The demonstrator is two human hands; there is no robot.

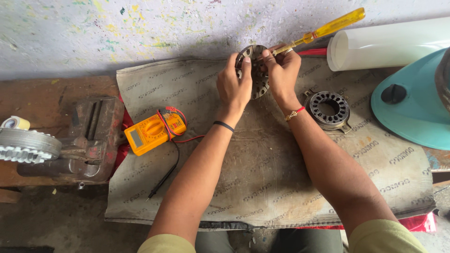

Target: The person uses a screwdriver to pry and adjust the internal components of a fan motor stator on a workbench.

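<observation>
Head view shows my left hand (233,86) pinching the rim of the round metal stator (254,70), fingers curled on its edge. My right hand (281,70) is closed around the yellow screwdriver (323,30), its tip inside the ring. I think the tip may slip and hurt a finger, because the stator is held tilted above the grey mat (262,173).

Both bare forearms stretched forward, left hand (233,84) and right hand (281,70) raised close together, fingers curled in a grip
</observation>
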